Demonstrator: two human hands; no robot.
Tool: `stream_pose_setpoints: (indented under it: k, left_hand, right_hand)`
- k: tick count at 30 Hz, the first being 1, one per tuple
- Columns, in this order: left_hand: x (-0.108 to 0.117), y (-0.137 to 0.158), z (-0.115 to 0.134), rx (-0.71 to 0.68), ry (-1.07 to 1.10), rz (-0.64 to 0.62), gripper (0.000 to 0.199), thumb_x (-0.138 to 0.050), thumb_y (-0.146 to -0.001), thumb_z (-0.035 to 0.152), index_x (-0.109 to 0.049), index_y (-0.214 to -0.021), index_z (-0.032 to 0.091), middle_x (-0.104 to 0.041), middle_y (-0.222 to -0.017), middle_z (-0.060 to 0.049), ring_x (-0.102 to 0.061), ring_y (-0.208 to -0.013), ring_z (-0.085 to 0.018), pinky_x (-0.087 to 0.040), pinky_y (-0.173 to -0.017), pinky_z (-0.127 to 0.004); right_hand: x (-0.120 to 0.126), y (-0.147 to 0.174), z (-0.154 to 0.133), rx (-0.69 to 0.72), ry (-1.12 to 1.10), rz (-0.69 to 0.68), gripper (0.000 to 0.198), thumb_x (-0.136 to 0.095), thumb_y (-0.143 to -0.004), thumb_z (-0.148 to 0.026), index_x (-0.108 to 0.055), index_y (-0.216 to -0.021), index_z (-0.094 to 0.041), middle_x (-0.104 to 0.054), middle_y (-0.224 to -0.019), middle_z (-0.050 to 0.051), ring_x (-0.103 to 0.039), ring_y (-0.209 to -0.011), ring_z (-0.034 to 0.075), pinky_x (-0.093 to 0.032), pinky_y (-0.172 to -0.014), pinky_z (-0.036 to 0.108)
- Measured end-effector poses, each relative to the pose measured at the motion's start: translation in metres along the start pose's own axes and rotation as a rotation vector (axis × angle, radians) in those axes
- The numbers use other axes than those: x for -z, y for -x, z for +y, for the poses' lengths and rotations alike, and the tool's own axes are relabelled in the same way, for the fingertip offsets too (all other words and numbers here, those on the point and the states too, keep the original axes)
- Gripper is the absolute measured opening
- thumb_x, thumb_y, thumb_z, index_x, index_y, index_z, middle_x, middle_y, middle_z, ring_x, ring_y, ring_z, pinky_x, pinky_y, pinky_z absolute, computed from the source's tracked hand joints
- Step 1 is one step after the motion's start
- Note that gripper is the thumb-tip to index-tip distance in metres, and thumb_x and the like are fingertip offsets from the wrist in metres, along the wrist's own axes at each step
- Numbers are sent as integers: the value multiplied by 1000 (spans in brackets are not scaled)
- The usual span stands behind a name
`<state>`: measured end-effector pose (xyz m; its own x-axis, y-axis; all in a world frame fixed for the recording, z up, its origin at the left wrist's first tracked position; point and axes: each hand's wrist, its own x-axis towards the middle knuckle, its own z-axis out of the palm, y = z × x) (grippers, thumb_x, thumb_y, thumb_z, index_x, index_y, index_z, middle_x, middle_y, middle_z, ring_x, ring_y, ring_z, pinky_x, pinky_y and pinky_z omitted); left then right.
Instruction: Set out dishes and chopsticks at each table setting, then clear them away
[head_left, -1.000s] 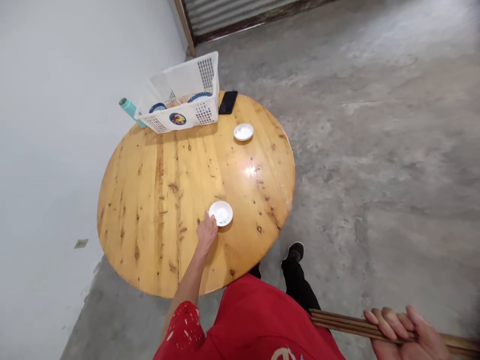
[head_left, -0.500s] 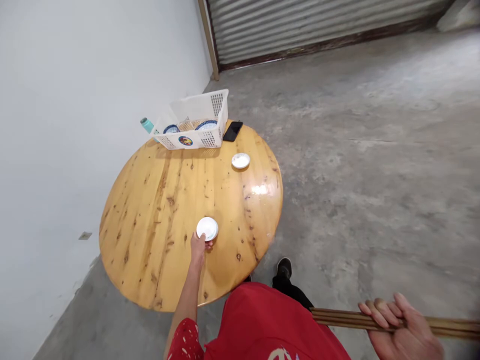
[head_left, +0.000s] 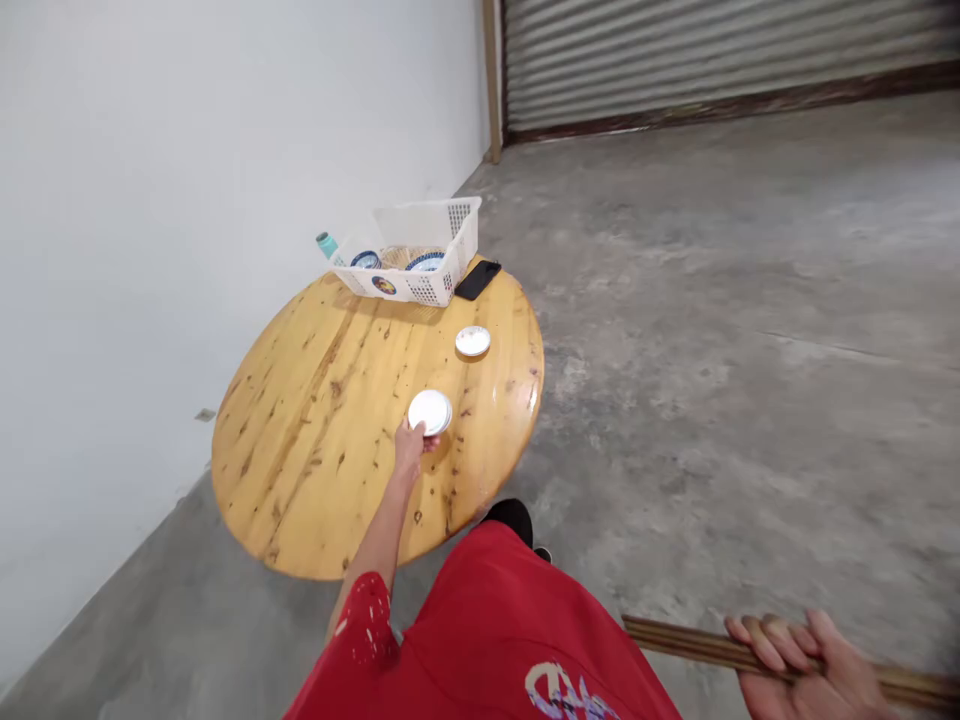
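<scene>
My left hand grips a small stack of white saucers by the near edge, thumb on top, over the round wooden table. Beyond it, a single white saucer rests on the tabletop. Off to the lower right, my right hand is closed around a bundle of brown chopsticks, held out over the floor beside my red shirt. The far end of the bundle runs out behind the hand toward the frame's edge.
At the table's far side stands a white plastic basket with blue-rimmed dishes inside. A black phone lies at its right, a teal bottle at its left. White wall borders the left; concrete floor spreads right.
The stacked saucers in my left hand have moved closer to the single saucer. My view and body have shifted around the table. The right hand keeps its hold on the chopsticks.
</scene>
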<state>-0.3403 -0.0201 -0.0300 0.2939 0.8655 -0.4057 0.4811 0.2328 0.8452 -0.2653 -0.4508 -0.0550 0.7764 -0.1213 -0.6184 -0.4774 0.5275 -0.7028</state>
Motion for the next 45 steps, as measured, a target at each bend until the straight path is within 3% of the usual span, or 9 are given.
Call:
stream_pose_setpoints:
  k: [4,9,16,20,25,28,34,38,45]
  left_hand:
    - [-41,-26,38,-64,66,-46,25,-55,-93,21,-56,-117,12,-70,-74,-3,-65,-53,-10,-49,-51,-18]
    - [-95,-72,76,-164,17,-42,23,-54,-93,22,-56,-114,14,-72,-79,-6,-67,-56,-14,-51,-54,-24]
    - [-150,-134,88,-116,-100,13,22,-50,-95,24,-56,-115,17,-72,-78,-7,-68,-55,-19,-50,-53,-27]
    - [-161,-147,84,-81,-239,58,20,-51,-95,27,-57,-113,19,-70,-68,-3,-68,-54,-20,-51,-59,-29]
    - [-164,-147,85,-71,-406,81,21,-50,-97,29,-59,-113,20,-68,-63,-1,-67,-54,-21,-51,-71,-33]
    - [-164,-145,86,-62,-470,102,25,-50,-98,32,-59,-117,20,-73,-74,-4,-69,-59,-23,-51,-75,-34]
    - [-167,-139,89,-41,-592,149,30,-50,-99,33,-57,-125,18,-76,-107,-17,-75,-96,-29,-51,-84,-34]
    - [-171,-131,92,29,-743,147,34,-45,-103,36,-55,-130,17,-75,-112,-20,-74,-102,-32,-50,-86,-35]
    - [-184,-122,92,169,-577,264,35,-46,-103,42,-58,-126,19,-77,-99,-17,-76,-92,-29,-51,-85,-34]
  right_hand:
    - [-50,-32,-17,-80,40,-46,45,-73,-66,-26,-29,-64,-22,-26,-50,-10,-27,-41,5,-44,-48,21]
    - [-108,-74,-44,-92,140,-86,42,-73,-67,-27,-32,-62,-22,-28,-45,-10,-26,-40,6,-43,-47,20]
    - [-194,-136,-87,-147,333,-99,46,-77,-60,-28,-32,-60,-22,-29,-44,-11,-25,-38,5,-40,-45,19]
    - [-238,-176,-95,-175,429,-167,51,-81,-58,-29,-30,-60,-22,-28,-44,-11,-25,-37,4,-39,-44,20]
    - [-272,-211,-92,-227,452,-219,55,-83,-59,-30,-30,-61,-21,-28,-44,-12,-25,-36,3,-39,-44,20]
    - [-287,-225,-91,-268,454,-212,54,-83,-60,-29,-29,-64,-21,-29,-45,-12,-26,-36,3,-38,-43,19]
    - [-320,-246,-92,-299,515,-305,58,-86,-60,-34,-30,-67,-22,-30,-47,-13,-28,-36,4,-39,-43,20]
    - [-351,-267,-97,-330,550,-362,59,-87,-60,-35,-30,-68,-22,-30,-47,-13,-29,-36,3,-39,-43,19]
    - [-413,-324,-113,-348,572,-495,61,-88,-60,-37,-29,-68,-22,-29,-46,-14,-28,-35,3,-40,-42,19]
